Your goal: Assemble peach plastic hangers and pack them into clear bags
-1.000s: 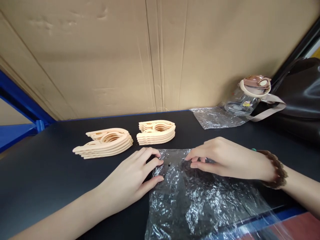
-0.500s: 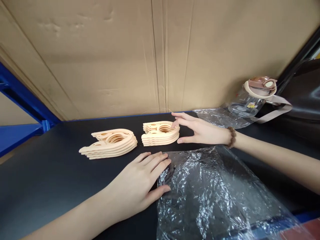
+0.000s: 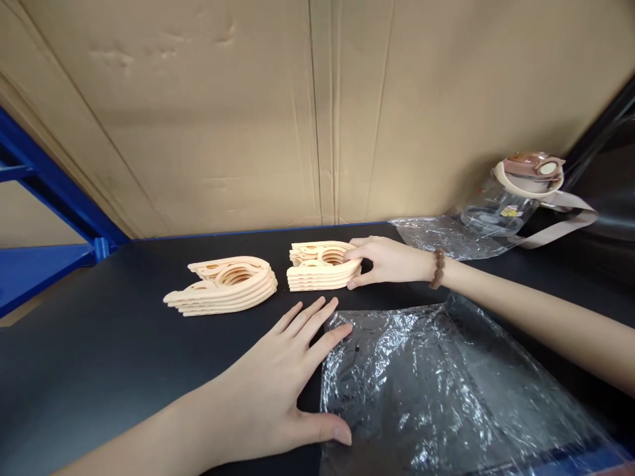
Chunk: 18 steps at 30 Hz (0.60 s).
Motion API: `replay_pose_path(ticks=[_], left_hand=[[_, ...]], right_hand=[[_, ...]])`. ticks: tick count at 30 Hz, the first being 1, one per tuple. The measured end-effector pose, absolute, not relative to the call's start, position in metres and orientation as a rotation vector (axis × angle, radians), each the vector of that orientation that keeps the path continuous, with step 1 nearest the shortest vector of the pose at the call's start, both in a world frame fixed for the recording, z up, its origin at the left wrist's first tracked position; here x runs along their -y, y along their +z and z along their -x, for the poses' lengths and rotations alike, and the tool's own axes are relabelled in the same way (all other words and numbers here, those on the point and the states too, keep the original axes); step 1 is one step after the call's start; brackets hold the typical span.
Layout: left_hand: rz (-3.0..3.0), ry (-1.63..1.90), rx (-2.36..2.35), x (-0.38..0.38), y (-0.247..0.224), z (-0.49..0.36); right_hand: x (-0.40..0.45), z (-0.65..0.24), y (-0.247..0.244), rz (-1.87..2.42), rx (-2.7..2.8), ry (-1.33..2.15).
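Note:
A stack of beige plastic folding hangers (image 3: 320, 279) lies on the black surface in the middle. My right hand (image 3: 389, 259) grips its right end, thumb at the near side and fingers reaching into the round opening; some fingertips are hidden. Left of it lies a second stack of folding hangers (image 3: 228, 299), apart from both hands. My left hand (image 3: 272, 380) is open with fingers spread, palm down. Its index finger and thumb overlap the left edge of a clear plastic bag (image 3: 421, 390), which lies flat and crinkled in front of me.
At the back right a transparent bottle (image 3: 503, 201) with a brown lid and pale strap stands by another clear plastic sheet (image 3: 426, 235). Brown cardboard (image 3: 223, 132) forms the back wall. A blue metal frame (image 3: 59, 192) borders the left side of the black surface (image 3: 99, 330).
My right hand has moved in and closed around the right end of the middle stack. The fingers and thumb of my left hand have spread wider at the bag's edge.

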<state>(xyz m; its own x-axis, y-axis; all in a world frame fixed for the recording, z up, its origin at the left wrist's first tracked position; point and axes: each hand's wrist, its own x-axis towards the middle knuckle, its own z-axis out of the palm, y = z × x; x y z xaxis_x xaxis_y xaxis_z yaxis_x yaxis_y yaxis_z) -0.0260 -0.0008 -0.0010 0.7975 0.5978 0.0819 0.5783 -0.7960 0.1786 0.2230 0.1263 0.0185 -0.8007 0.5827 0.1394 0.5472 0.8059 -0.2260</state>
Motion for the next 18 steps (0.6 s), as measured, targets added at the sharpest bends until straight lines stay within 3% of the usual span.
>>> replay_pose_path(ticks=[18], left_hand=[[-2.924,0.305,-1.089,-0.017,-0.005,0.036]], right_hand=[[-0.156,-0.252,0.012,1.095,2.715,0.264]])
